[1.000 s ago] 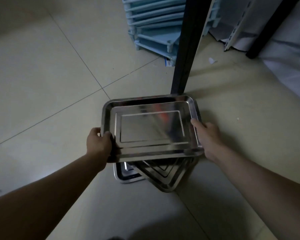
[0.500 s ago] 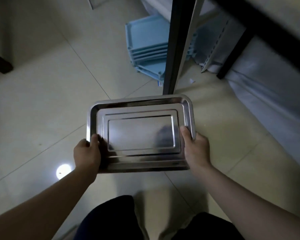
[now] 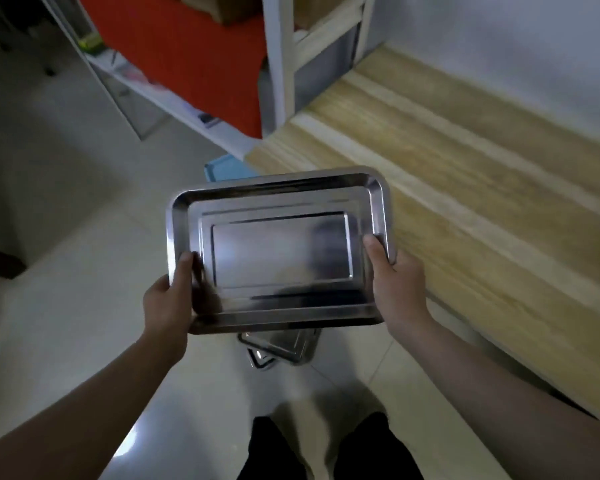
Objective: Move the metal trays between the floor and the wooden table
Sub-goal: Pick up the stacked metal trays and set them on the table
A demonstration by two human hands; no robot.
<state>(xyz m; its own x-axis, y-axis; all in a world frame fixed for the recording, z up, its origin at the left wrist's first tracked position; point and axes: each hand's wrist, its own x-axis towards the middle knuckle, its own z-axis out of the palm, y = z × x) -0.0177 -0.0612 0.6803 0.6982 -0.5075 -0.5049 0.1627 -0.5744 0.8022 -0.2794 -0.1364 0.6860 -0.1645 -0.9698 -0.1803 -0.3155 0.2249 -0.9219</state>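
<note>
I am gripping the metal tray (image 3: pixel 281 251) by both short ends, left hand (image 3: pixel 168 303) and right hand (image 3: pixel 395 289), keeping it level beside the wooden table (image 3: pixel 482 188) edge

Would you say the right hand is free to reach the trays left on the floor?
Probably not: the right hand grips the held tray together with the left hand, and that tray hangs directly above the floor trays.

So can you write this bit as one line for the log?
phase: carrying | left hand: grips metal tray | right hand: grips tray | wooden table: at right | more trays: on floor
</note>
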